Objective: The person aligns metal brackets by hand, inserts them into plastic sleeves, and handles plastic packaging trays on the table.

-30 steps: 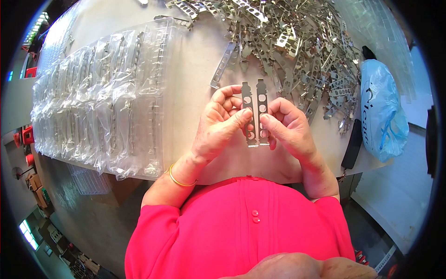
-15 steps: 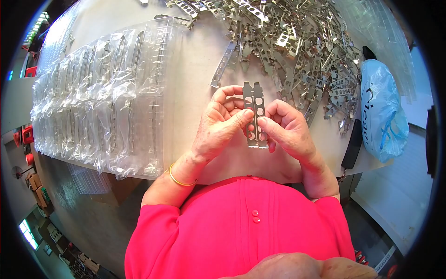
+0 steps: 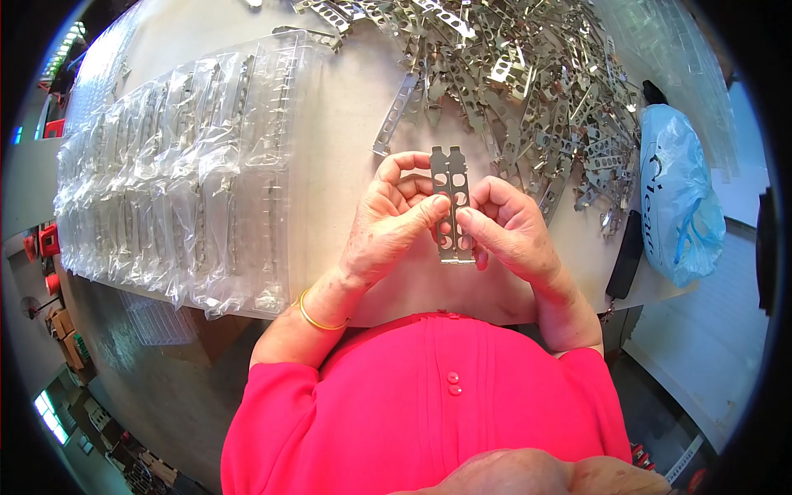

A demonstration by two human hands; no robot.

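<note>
Two flat metal brackets with round holes are held upright side by side, their long edges touching. My left hand (image 3: 394,216) pinches the left bracket (image 3: 440,179) between thumb and fingers. The right bracket (image 3: 459,180) is gripped by my right hand (image 3: 510,227), its thumb on the front face. Both brackets have narrow tabs at the top and a bent lip at the bottom. Beyond my hands lies a big heap of similar metal brackets (image 3: 520,91), and one loose bracket (image 3: 396,114) rests at its left edge.
On the left of the table (image 3: 346,107) sits a clear plastic tray (image 3: 285,177) with bracket pieces in plastic wrapping (image 3: 177,186). At the right are a blue plastic bag (image 3: 681,194), a black strap-like object (image 3: 627,256) and clear plastic trays (image 3: 676,74).
The two brackets were apart with a narrow gap; the right one has moved left against the left one. My right hand has shifted slightly left with it.
</note>
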